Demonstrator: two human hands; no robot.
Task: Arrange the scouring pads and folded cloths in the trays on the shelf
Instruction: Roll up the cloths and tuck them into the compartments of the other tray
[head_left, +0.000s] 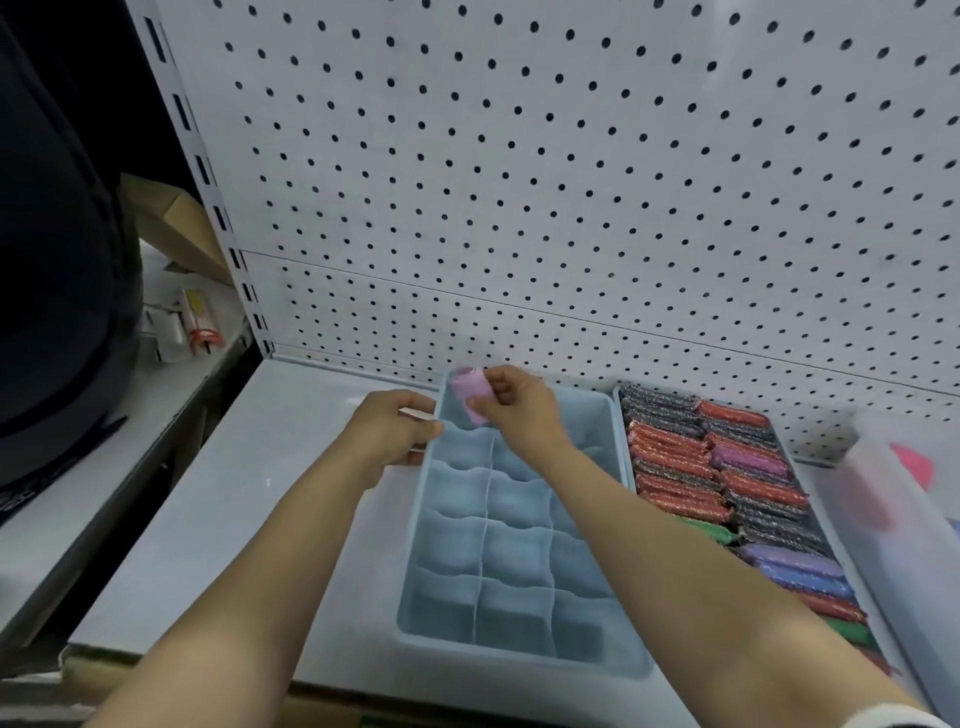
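Right hand had its fingers pinching a rolled pink cloth right over the far-left corner cell of the blue tray, a bit above the middle of the frame. Left hand was curled round that tray's left rim. The cells I could see had room, with loads of bare shelf on the left. Pads sat packed in rows just beside its right edge.

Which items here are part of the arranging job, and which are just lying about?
Job: pink rolled cloth, pinched by the right hand; blue divided tray, rim gripped by the left hand; scouring pads, packed to its right.
Lying about: cardboard box; small packages, far left.
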